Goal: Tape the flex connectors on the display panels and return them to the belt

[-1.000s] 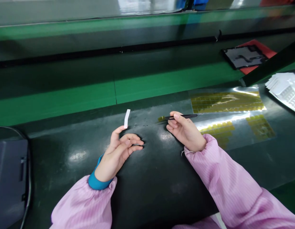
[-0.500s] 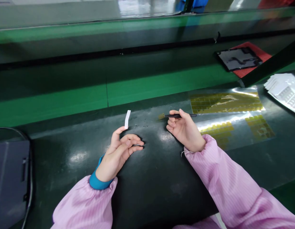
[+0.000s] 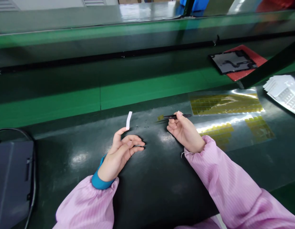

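Observation:
My right hand [image 3: 183, 132] is closed around black tweezers [image 3: 172, 116], which point left above the dark mat. At their tips hangs a small piece of yellow film [image 3: 161, 118]. To the left, my left hand [image 3: 121, 149] hovers palm inward with its fingers apart. A short white strip [image 3: 129, 121] clings to the tip of its raised index finger and sticks upward. Right of my right hand lie clear sheets with yellow tape pieces, a fuller sheet [image 3: 223, 103] behind and a partly used one [image 3: 259, 127] nearer.
A dark grey case [image 3: 12, 181] with a black cable [image 3: 34, 178] stands at the left. White printed sheets [image 3: 284, 92] lie far right. Behind a slanted dark post [image 3: 271, 68], a black-framed panel [image 3: 233, 62] rests on a red pad [image 3: 243, 74].
The view has shifted slightly. My right hand has turned the tweezers a little, and the yellow film stays at their tips. My left hand keeps nearly the same pose with the white strip.

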A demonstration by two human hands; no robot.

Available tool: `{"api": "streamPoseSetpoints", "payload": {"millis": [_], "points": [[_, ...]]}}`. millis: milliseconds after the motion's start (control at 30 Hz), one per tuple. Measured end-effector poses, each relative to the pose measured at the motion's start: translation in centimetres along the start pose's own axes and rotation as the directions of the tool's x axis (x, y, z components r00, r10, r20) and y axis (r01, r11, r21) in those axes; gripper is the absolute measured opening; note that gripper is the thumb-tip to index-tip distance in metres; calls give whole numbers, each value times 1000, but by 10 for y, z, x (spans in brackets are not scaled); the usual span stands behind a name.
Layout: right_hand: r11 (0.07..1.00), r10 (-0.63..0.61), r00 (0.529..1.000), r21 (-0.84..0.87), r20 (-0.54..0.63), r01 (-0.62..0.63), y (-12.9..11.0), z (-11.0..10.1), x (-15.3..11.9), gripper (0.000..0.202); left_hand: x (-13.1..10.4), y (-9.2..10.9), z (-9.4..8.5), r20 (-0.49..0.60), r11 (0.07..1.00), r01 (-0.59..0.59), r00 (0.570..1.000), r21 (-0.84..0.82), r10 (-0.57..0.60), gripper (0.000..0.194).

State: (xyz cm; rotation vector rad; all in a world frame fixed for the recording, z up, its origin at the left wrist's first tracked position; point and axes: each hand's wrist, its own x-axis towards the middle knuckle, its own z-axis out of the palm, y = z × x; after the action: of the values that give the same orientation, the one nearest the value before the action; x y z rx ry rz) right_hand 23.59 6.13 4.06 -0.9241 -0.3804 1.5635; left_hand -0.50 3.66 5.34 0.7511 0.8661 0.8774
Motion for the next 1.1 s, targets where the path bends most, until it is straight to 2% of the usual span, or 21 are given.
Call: {"api": "streamPoseSetpoints", "payload": {"millis": [533, 633, 733, 867, 967, 1100], "points": [[1000, 3, 1000, -20, 21, -2, -1, -1, 1, 37, 0, -1, -1, 3, 1000, 6, 1000, -4, -6, 47], [999, 7, 1000, -36, 22, -6, -1, -1, 1, 37, 2, -2, -2, 25, 997, 4, 1000, -80, -2, 37], [999, 9, 1000, -41, 20, -8, 1, -2, 0, 36, 3, 0, -5, 53, 974, 37, 998, -225, -25, 25], [999, 7, 1000, -41, 8, -7, 3, -4, -2, 31, -3, 8, -9, 59, 933, 62, 997, -353, -44, 43], [999, 13, 1000, -45, 13, -12, 3, -4, -4, 29, -7, 12, -9, 60, 932, 63, 997, -357, -44, 56], [999, 23, 1000, -38, 7, -23, 2, -3, -4, 32, -8, 10, -10, 57, 939, 60, 997, -338, -44, 59]]}}
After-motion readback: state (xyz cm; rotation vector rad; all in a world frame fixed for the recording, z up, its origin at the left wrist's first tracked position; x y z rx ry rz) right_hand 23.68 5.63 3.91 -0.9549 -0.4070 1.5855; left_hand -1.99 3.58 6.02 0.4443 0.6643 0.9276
